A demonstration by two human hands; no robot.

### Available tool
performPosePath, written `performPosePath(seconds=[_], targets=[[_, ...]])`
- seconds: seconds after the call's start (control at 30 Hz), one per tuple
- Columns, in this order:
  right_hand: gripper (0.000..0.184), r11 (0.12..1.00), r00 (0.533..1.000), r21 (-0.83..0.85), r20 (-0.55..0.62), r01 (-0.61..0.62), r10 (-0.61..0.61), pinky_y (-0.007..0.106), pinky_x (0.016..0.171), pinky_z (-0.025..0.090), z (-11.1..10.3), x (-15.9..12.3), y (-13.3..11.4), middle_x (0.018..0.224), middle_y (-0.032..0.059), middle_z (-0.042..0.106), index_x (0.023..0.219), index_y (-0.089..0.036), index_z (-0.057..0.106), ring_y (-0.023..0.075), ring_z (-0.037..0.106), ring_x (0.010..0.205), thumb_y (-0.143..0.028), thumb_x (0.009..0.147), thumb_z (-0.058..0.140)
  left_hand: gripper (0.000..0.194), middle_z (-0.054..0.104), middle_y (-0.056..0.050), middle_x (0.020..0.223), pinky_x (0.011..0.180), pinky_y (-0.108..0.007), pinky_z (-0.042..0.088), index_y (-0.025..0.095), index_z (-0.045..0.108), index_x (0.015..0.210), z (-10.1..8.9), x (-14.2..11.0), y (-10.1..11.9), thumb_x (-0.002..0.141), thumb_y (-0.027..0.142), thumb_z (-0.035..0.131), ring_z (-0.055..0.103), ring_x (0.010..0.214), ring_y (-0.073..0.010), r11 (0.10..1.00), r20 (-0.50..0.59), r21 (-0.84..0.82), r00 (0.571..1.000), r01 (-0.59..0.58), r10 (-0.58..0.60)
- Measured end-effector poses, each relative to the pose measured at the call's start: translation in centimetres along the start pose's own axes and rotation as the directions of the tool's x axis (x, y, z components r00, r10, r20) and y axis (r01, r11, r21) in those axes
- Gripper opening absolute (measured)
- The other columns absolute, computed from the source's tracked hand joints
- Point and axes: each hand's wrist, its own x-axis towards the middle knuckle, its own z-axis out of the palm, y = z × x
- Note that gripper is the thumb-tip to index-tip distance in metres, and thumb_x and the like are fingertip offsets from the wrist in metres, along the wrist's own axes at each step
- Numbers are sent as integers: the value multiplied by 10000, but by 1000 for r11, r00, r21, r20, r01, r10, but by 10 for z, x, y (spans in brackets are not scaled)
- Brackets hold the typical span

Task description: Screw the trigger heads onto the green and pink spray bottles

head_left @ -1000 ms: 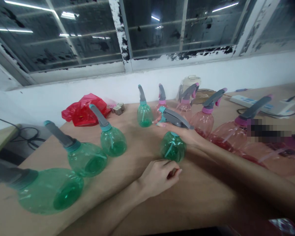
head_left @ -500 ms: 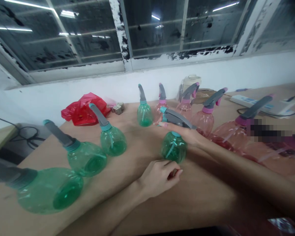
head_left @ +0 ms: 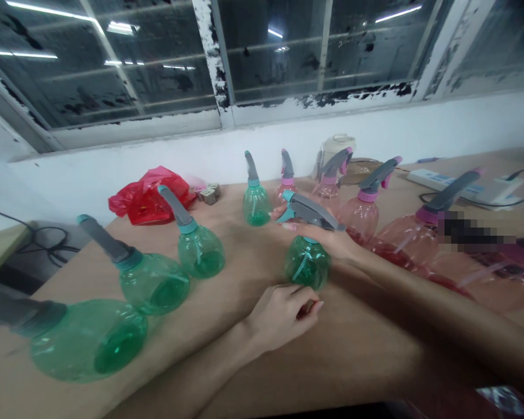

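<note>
The right hand [head_left: 321, 233] is closed around the neck of the middle green bottle [head_left: 308, 269], just under its grey spray head [head_left: 312, 210]; the teal trigger [head_left: 285, 215] points away to the left. The bottle stands on the wooden table [head_left: 353, 361] between two groups of other spray bottles. The left hand [head_left: 283, 314] rests just in front of it, curled into a loose fist; whether it touches the bottle cannot be told.

The bottle's surroundings are crowded on the right: a row of pink bottles [head_left: 358, 220] runs close along the right forearm, and one at the back is partly hidden by the right hand. A pixelated patch covers part of the nearest ones. Behind, near the fingers, stands a back green bottle [head_left: 257, 212]. Three left green bottles [head_left: 199, 253] form a line well apart from the hands.

Against the wall lie a red plastic bag [head_left: 152, 198] and some small blocks [head_left: 209, 194], with a beige container [head_left: 339, 145] behind the pink row. A white power strip [head_left: 467, 187] lies at the far right.
</note>
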Motion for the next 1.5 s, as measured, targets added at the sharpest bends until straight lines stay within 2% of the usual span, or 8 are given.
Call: performPosePath(seconds=[0.33, 0.53, 0.8, 0.97, 1.07, 1.2, 1.37, 1.5], targets=[[191, 999, 1000, -50, 1, -14, 14, 401, 919, 469, 0, -1, -3, 908, -6, 693, 916, -324, 666, 212, 616, 1006, -426, 755, 666, 143, 561, 47, 583, 506, -188, 408, 178, 578, 739, -1, 0, 1, 863, 196, 509, 501, 504, -85, 1000, -2, -2, 1000, 8, -8], [181, 994, 999, -103, -9, -39, 38, 378, 831, 482, 0, 1, 0, 898, -4, 679, 861, -282, 647, 186, 624, 825, -427, 755, 666, 121, 566, 45, 593, 508, -188, 399, 174, 587, 753, 0, 0, 0, 853, 183, 519, 496, 509, -84, 999, -14, -34, 1000, 16, -16], [240, 971, 988, -210, -126, -116, 90, 320, 639, 460, -1, -2, 7, 724, -12, 625, 735, -234, 618, 162, 577, 676, -470, 767, 643, 129, 542, 50, 578, 493, -187, 376, 168, 585, 747, 0, 0, 2, 855, 184, 517, 477, 497, -80, 999, -10, -55, 1000, 1, -2], [203, 994, 999, -102, -43, -27, 23, 360, 792, 493, 2, 0, 2, 876, -1, 679, 854, -268, 649, 181, 634, 820, -444, 754, 666, 136, 560, 41, 600, 517, -188, 392, 165, 590, 760, 0, 0, 1, 863, 186, 503, 495, 517, -83, 998, -12, -61, 1000, 0, -1], [291, 998, 1000, -64, -29, 0, -1, 390, 851, 493, 3, 1, 2, 980, 14, 690, 965, -271, 650, 201, 643, 901, -438, 730, 688, 143, 558, 41, 596, 519, -188, 398, 170, 589, 760, 0, 0, 1, 866, 200, 498, 493, 518, -85, 998, -9, -58, 1000, 4, -5], [408, 988, 996, -157, -89, 2, -16, 391, 779, 505, 3, 0, 4, 845, 5, 692, 1054, -255, 629, 202, 643, 782, -453, 705, 704, 157, 552, 42, 588, 510, -183, 398, 173, 589, 752, -1, -2, 2, 868, 214, 492, 485, 507, -81, 998, -45, -63, 999, -9, 6], [416, 952, 966, -307, -245, -1, -78, 354, 671, 497, 6, -3, -4, 765, -15, 656, 1016, -260, 596, 183, 604, 680, -467, 676, 716, 165, 543, 43, 577, 505, -178, 398, 174, 589, 746, -4, -2, -1, 864, 213, 481, 476, 492, -76, 999, -110, -42, 994, -15, 11], [510, 881, 962, -471, -259, -49, -85, 389, 712, 502, 6, -11, -13, 786, -13, 668, 1030, -254, 574, 202, 621, 707, -512, 622, 738, 171, 554, 40, 580, 499, -179, 395, 174, 586, 743, -6, 1, -4, 865, 221, 476, 480, 489, -77, 1000, -136, -1, 991, -3, 3]])
